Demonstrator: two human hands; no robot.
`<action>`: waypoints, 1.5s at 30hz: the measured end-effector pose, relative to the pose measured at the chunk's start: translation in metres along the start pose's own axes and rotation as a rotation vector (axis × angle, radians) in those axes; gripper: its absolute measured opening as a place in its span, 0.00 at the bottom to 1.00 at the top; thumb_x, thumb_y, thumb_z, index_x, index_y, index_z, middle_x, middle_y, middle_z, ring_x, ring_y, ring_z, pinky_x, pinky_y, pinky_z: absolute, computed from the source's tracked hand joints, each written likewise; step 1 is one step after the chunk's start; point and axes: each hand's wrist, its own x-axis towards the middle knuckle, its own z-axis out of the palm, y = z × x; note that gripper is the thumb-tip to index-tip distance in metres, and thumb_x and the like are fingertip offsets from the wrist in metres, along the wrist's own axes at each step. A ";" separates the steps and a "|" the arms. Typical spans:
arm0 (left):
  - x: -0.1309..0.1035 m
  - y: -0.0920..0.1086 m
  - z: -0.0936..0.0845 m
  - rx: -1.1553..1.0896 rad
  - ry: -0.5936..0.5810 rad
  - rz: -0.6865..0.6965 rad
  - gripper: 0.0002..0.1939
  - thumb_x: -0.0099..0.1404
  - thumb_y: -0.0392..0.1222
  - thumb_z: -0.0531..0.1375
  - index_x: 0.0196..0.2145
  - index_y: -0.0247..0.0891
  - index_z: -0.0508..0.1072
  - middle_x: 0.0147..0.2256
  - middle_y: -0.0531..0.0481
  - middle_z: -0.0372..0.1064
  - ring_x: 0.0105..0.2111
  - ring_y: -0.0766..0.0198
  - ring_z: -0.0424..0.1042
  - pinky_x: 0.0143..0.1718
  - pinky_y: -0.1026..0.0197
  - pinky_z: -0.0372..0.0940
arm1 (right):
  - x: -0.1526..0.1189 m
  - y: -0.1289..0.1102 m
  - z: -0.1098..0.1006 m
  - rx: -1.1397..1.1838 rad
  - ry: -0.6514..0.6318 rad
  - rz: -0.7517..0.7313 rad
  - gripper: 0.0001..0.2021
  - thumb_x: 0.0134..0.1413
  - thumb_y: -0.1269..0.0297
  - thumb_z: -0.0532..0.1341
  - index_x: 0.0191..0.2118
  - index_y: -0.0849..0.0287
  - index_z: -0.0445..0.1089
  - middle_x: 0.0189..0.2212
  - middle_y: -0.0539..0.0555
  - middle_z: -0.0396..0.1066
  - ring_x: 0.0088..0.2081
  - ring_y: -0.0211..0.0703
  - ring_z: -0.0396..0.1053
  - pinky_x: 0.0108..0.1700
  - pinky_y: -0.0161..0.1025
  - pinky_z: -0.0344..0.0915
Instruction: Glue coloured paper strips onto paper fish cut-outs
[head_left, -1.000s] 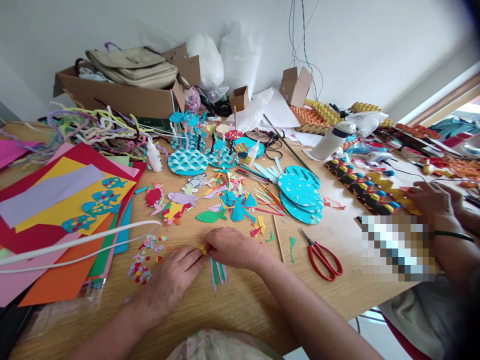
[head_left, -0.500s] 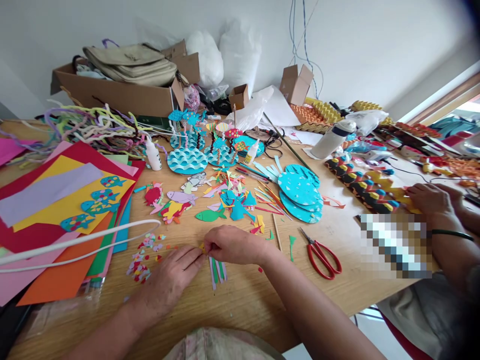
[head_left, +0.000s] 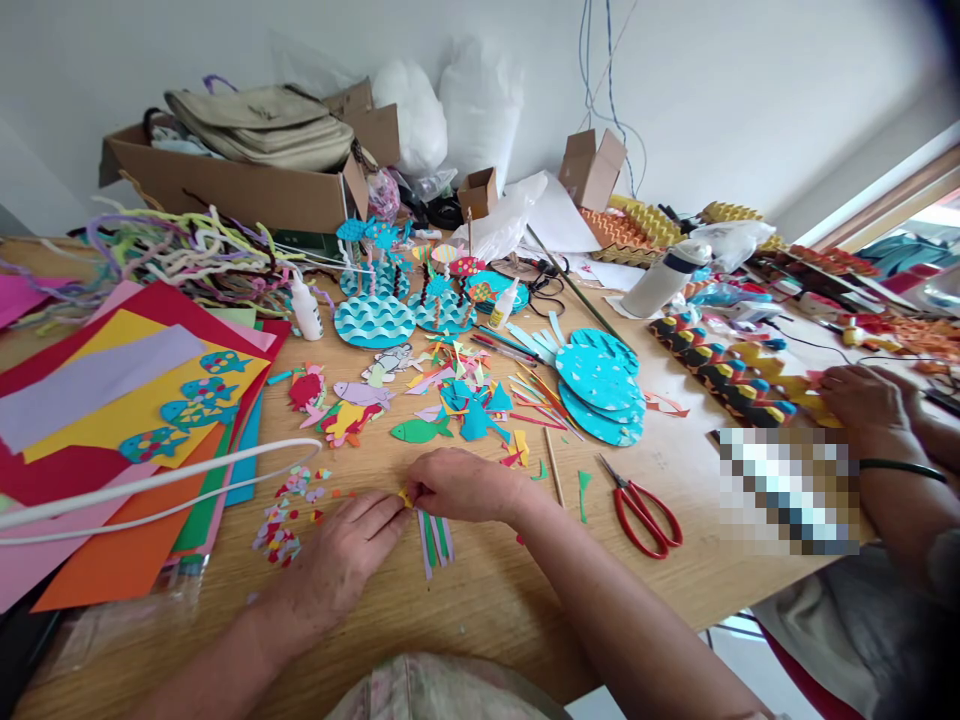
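Observation:
Both hands meet over the front of the wooden table. My left hand (head_left: 349, 545) is closed, its fingertips pinching a small yellow paper piece (head_left: 405, 497). My right hand (head_left: 465, 487) bends its fingers down onto the same piece from the other side; the rest of it is hidden beneath them. Purple and green paper strips (head_left: 435, 545) stick out below my right hand, lying on the table. Left of my hands are scattered small paper dots (head_left: 281, 515). A green paper fish (head_left: 421, 430) lies just beyond them.
Red-handled scissors (head_left: 649, 515) and a thin wooden stick (head_left: 553, 467) lie at right. Coloured paper sheets (head_left: 120, 400) and a white cable (head_left: 225, 456) fill the left. Glue bottles (head_left: 306, 308) and blue discs (head_left: 600, 385) stand farther back. A co-worker's hands (head_left: 862, 400) work at far right.
My hands stay in nearly the same place, still pinching the yellow paper piece. The view has shifted only very slightly.

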 end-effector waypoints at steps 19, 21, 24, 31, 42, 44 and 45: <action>0.000 -0.001 0.002 -0.011 0.021 0.007 0.21 0.65 0.26 0.39 0.42 0.32 0.70 0.39 0.44 0.69 0.40 0.60 0.66 0.40 0.57 0.67 | 0.006 -0.001 -0.003 -0.142 -0.028 -0.063 0.11 0.50 0.69 0.52 0.33 0.60 0.71 0.32 0.54 0.72 0.34 0.41 0.67 0.31 0.33 0.57; 0.000 -0.001 0.002 -0.011 0.019 0.011 0.22 0.66 0.27 0.38 0.42 0.31 0.70 0.39 0.43 0.69 0.40 0.60 0.66 0.39 0.56 0.67 | 0.006 -0.001 -0.004 -0.152 -0.034 -0.064 0.11 0.50 0.69 0.52 0.33 0.60 0.71 0.32 0.54 0.72 0.34 0.41 0.67 0.30 0.34 0.57; 0.000 0.000 0.001 -0.010 0.007 0.006 0.22 0.66 0.28 0.38 0.43 0.30 0.69 0.39 0.43 0.69 0.40 0.60 0.67 0.40 0.56 0.67 | 0.006 -0.001 -0.005 -0.159 -0.040 -0.077 0.11 0.49 0.70 0.52 0.33 0.60 0.71 0.32 0.55 0.72 0.34 0.41 0.67 0.30 0.34 0.57; 0.002 0.001 0.000 0.009 -0.023 0.012 0.21 0.66 0.27 0.38 0.45 0.30 0.68 0.39 0.44 0.70 0.39 0.59 0.67 0.38 0.56 0.68 | 0.006 -0.001 -0.005 -0.169 -0.052 -0.076 0.11 0.49 0.70 0.53 0.34 0.60 0.72 0.32 0.55 0.73 0.34 0.42 0.68 0.31 0.34 0.58; 0.001 0.000 0.001 0.035 -0.039 0.023 0.21 0.66 0.27 0.38 0.46 0.31 0.67 0.39 0.45 0.69 0.39 0.59 0.66 0.39 0.56 0.67 | 0.006 -0.007 -0.005 -0.208 -0.044 -0.040 0.11 0.49 0.69 0.52 0.33 0.61 0.72 0.32 0.57 0.72 0.33 0.44 0.69 0.29 0.35 0.59; 0.001 0.001 0.001 0.048 -0.035 0.019 0.21 0.66 0.27 0.38 0.46 0.32 0.67 0.39 0.46 0.69 0.39 0.60 0.66 0.39 0.56 0.67 | 0.005 -0.007 -0.005 -0.193 -0.041 -0.029 0.10 0.49 0.70 0.53 0.32 0.62 0.72 0.31 0.57 0.72 0.33 0.44 0.69 0.29 0.35 0.58; 0.001 0.001 0.001 0.052 -0.037 0.018 0.21 0.66 0.27 0.38 0.46 0.32 0.67 0.39 0.46 0.69 0.39 0.60 0.67 0.38 0.57 0.67 | 0.004 -0.006 -0.005 -0.175 -0.031 -0.028 0.10 0.49 0.70 0.53 0.32 0.62 0.71 0.31 0.57 0.72 0.33 0.43 0.68 0.29 0.34 0.58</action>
